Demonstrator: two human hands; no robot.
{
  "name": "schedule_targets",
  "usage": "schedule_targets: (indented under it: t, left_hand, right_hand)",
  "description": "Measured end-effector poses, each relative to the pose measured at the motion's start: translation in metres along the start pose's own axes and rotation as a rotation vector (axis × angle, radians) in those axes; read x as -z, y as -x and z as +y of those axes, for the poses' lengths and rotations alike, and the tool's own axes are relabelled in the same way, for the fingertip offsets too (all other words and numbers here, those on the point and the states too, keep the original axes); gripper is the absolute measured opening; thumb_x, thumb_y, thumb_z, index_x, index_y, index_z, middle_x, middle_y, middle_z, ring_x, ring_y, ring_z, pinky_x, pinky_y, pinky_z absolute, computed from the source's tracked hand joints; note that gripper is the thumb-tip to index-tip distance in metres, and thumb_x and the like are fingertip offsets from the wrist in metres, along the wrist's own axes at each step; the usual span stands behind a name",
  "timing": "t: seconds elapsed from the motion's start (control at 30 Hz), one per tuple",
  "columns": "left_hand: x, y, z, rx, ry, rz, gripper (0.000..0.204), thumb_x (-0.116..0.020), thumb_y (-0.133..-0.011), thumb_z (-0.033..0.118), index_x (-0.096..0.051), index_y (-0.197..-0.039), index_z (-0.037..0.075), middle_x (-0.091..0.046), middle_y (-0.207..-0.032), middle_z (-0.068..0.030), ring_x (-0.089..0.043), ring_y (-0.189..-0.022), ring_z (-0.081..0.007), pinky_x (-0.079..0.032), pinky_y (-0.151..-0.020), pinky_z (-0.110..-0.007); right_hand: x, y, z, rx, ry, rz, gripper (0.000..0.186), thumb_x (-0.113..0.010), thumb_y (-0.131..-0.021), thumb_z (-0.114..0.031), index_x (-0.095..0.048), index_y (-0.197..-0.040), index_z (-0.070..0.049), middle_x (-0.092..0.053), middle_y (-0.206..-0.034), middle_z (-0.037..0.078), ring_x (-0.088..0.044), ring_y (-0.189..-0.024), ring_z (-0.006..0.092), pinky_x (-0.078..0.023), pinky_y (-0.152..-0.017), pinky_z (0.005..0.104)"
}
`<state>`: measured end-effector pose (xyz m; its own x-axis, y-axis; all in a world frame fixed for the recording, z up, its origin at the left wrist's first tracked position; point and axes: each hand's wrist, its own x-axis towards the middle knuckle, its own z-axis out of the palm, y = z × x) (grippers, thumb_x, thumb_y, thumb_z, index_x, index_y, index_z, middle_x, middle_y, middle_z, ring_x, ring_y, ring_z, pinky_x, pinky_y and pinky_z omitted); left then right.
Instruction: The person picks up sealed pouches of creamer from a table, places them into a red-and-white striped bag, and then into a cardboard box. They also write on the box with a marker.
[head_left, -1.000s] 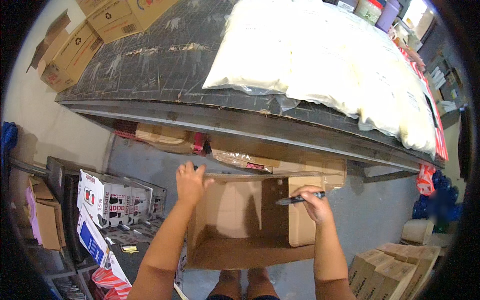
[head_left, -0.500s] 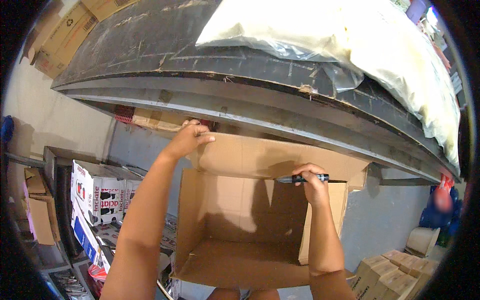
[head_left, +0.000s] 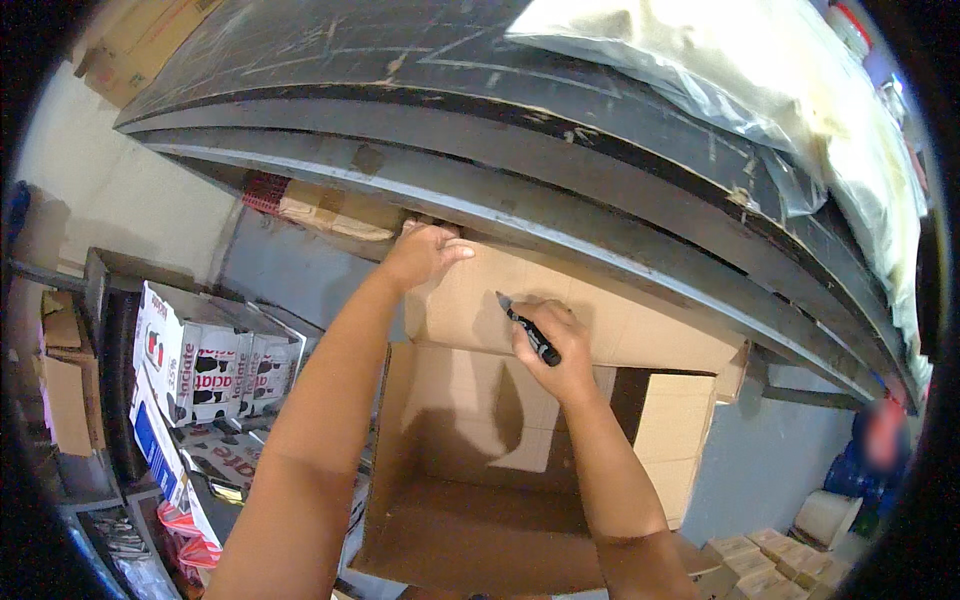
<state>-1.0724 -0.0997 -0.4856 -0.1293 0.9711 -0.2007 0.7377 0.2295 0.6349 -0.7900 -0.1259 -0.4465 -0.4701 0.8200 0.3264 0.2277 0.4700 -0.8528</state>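
Observation:
An open cardboard box stands in front of me, its inside partly in shadow. Its far flap is raised and leans toward the underside of a dark table. My left hand is closed over the flap's upper left edge, thumb on the inner face. In my right hand is a black marker pen, its dark tip at the flap's inner face; whether tip and cardboard touch, I cannot tell. The right side flap is folded outward.
The dark table overhangs the box's far side, carrying a large clear bag of pale material. Printed cartons stand at left, beside red-and-white packages. Small brown boxes lie at lower right. A red crate sits under the table.
My right hand has moved left and up along the flap, and the marker has turned so its tip points up and left. My left hand keeps hold of the flap. The view has shifted.

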Motion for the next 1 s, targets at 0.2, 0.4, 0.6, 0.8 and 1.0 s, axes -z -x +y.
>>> schedule_targets:
  t: [0.2,0.4,0.6,0.8,1.0]
  left_hand:
    - [0.007,0.013,-0.008,-0.154,-0.111,0.012,0.049,-0.071,-0.087,0.055,-0.072,-0.097,0.007,-0.063,-0.106,-0.0243,-0.051,-0.110,-0.0377,-0.039,-0.099,-0.048]
    - [0.010,0.023,0.000,-0.120,-0.083,0.029,0.045,-0.070,-0.088,0.053,-0.072,-0.098,0.009,-0.059,-0.108,-0.0205,-0.049,-0.109,-0.0391,-0.038,-0.101,-0.050]
    - [0.010,0.021,0.004,-0.108,-0.108,0.047,0.043,-0.072,-0.087,0.051,-0.072,-0.100,0.010,-0.058,-0.111,-0.0194,-0.049,-0.113,-0.0406,-0.038,-0.103,-0.052]
    - [0.014,0.020,0.007,-0.055,-0.133,-0.004,0.044,-0.071,-0.087,0.052,-0.071,-0.099,0.010,-0.058,-0.110,-0.0201,-0.048,-0.115,-0.0416,-0.038,-0.104,-0.051]
    - [0.010,0.019,0.003,-0.068,-0.128,0.018,0.045,-0.071,-0.087,0.053,-0.070,-0.095,0.009,-0.058,-0.105,-0.0194,-0.048,-0.115,-0.0416,-0.037,-0.105,-0.051]
  right_hand:
    - [-0.028,-0.010,0.005,0.133,0.169,0.005,0.025,-0.073,-0.078,-0.007,-0.069,-0.102,-0.005,-0.069,-0.091,0.013,-0.067,-0.091,0.0332,-0.047,-0.101,0.0474]
    - [-0.039,0.004,0.003,0.152,0.342,-0.080,0.022,-0.074,-0.079,-0.014,-0.070,-0.100,-0.008,-0.069,-0.092,0.011,-0.067,-0.095,0.0293,-0.041,-0.108,0.0499]
    - [-0.037,0.011,-0.010,0.161,0.355,-0.140,0.020,-0.075,-0.080,-0.009,-0.069,-0.099,-0.009,-0.070,-0.090,0.009,-0.067,-0.089,0.0276,-0.041,-0.108,0.0492]
    - [-0.035,-0.003,-0.007,0.125,0.332,-0.055,0.023,-0.075,-0.078,-0.006,-0.070,-0.100,-0.009,-0.070,-0.091,0.012,-0.067,-0.089,0.0295,-0.042,-0.108,0.0514]
    - [-0.021,0.004,0.002,0.116,0.291,-0.017,0.023,-0.073,-0.077,-0.005,-0.068,-0.100,-0.007,-0.069,-0.088,0.014,-0.067,-0.086,0.0336,-0.045,-0.106,0.0536]
